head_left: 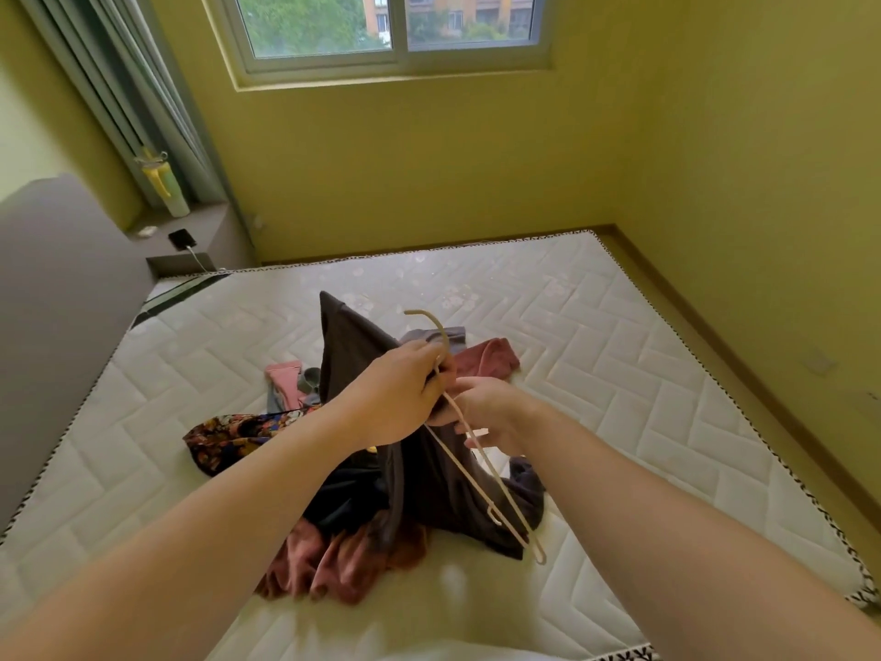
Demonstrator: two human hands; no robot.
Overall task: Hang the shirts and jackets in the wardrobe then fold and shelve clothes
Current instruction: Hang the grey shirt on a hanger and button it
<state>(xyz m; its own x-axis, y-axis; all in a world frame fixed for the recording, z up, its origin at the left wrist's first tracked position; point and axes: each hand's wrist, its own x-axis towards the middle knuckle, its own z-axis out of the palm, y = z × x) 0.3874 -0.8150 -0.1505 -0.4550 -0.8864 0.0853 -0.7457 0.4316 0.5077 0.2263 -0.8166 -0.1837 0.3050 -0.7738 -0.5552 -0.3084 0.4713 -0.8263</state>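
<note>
A dark brown shirt (355,360) is lifted above the mattress (596,355), one shoulder pushed up into a peak. A beige plastic hanger (481,465) runs through it, hook at the top, one end sticking out low on the right. My left hand (400,393) grips the hanger's neck together with the shirt's collar. My right hand (486,412) pinches the dark cloth just beside the hanger. Under the shirt lies a heap of clothes: a floral garment (229,438), a rust-pink one (329,560), a dark navy one (527,484).
More clothes lie behind: a pink piece (283,379), a red-brown one (491,357), a grey one (441,336). A grey headboard (62,302) stands at left. A phone (182,239) and a bottle (164,186) sit on the ledge by the curtain. Yellow walls close the far and right sides.
</note>
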